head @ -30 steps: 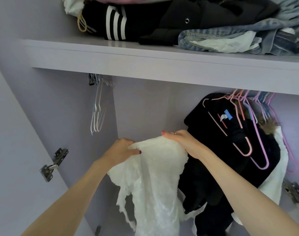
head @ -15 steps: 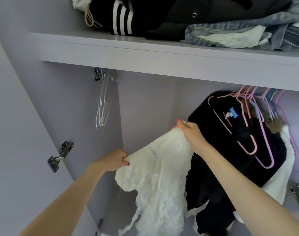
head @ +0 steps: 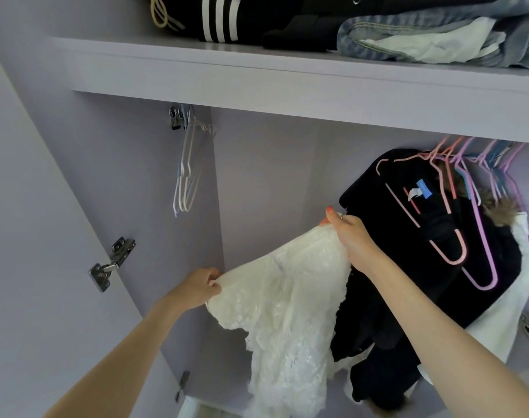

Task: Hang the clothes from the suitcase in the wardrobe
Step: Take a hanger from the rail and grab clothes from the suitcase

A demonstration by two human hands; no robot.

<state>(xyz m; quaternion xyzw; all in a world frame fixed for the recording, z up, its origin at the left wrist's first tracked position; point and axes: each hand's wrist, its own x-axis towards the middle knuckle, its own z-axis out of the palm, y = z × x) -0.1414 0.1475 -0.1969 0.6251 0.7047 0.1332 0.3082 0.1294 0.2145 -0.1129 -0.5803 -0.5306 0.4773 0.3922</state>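
Observation:
A white lace garment (head: 287, 306) is stretched inside the lilac wardrobe (head: 266, 182). My left hand (head: 197, 286) grips its lower left edge. My right hand (head: 349, 233) holds its upper right corner higher up, next to the hanging dark clothes. The fabric slopes up from left to right and the rest droops down. No hanger shows in the garment. The suitcase is out of sight.
Several empty white hangers (head: 186, 173) hang at the left of the rail. Dark clothes (head: 408, 267) on pink and purple hangers (head: 456, 212) fill the right. The shelf (head: 287, 76) above carries folded clothes and jeans (head: 423, 34). A door hinge (head: 112, 263) juts out at left.
My right hand has lifted its corner of the white garment up and to the right. My left hand has dropped lower, so the fabric now spreads on a slant.

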